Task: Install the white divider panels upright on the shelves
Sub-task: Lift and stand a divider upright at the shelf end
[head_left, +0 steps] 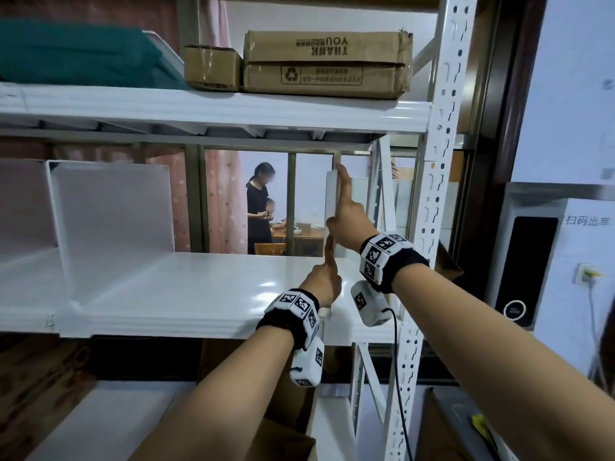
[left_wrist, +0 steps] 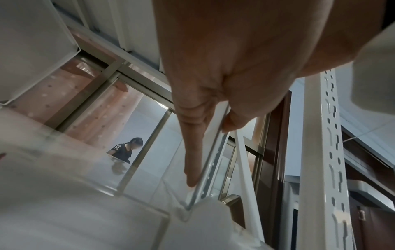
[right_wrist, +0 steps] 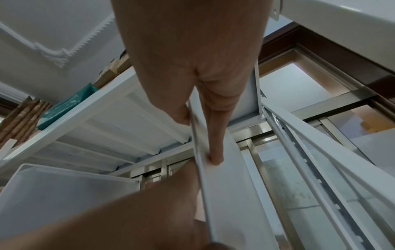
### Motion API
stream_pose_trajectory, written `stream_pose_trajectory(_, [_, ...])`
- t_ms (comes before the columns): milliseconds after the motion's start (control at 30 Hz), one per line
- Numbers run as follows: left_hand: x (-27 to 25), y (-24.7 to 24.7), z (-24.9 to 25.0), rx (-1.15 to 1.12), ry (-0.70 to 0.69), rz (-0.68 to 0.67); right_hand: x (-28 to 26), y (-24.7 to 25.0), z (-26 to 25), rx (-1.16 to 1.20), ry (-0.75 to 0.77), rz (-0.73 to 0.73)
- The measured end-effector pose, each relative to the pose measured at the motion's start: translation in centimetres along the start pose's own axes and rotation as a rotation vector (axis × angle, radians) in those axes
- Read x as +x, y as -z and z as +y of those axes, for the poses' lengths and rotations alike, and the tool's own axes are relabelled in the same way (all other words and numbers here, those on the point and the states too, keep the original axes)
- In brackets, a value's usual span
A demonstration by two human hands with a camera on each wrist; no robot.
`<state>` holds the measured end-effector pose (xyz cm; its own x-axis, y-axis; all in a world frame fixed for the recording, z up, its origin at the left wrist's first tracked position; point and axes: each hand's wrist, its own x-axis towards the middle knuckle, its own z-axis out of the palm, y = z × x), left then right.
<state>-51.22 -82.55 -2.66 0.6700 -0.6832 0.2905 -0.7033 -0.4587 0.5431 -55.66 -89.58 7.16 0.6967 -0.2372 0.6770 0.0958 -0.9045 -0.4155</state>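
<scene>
Item: white divider panel [head_left: 332,207], seen edge-on, standing upright on the middle shelf [head_left: 199,287], at about 3 o'clock of the head view, near the perforated upright post [head_left: 436,181].
Left hand [head_left: 322,283]: low on the panel's front edge; thumb and a curled finger pinch the edge, index finger [left_wrist: 193,162] laid straight along the panel's left face.
Right hand [head_left: 349,212]: higher on the same edge; thumb on the left face, index finger [right_wrist: 215,152] stretched up the right face towards the top corner, so it too pinches the panel.
Seating: whether the panel's foot is hooked over the shelf lip cannot be told; the left hand hides it.
Installed already: two white dividers [head_left: 113,207] upright at 9 o'clock on the same shelf.
Risk, tilt: the grip is all on the front edge; judged likely that the far end swings sideways and the panel sets askew.
Risk, flex: the right wrist view shows the thin sheet bowed; a hard push may buckle it or pop it from the pinch.
Risk, snag: the diagonal brace [head_left: 382,194] stands just beside at 3 o'clock; drift that way may catch it.
Risk, release: letting go before the foot is seated may let the panel topple.
Above: cardboard boxes [head_left: 326,61] on the upper shelf, well apart from the work.
</scene>
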Motion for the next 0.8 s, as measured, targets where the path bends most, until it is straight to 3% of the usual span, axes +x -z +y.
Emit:
stream_pose_trajectory(200, [0.6,0.0,0.6,0.058,-0.021,-0.034,0.7,0.4,0.9,0.0,-0.014,0.019])
stream_pose_trajectory(800, [0.7,0.6,2.1,-0.112,-0.034,-0.025,1.7,1.1,1.2,-0.043,-0.019,0.092])
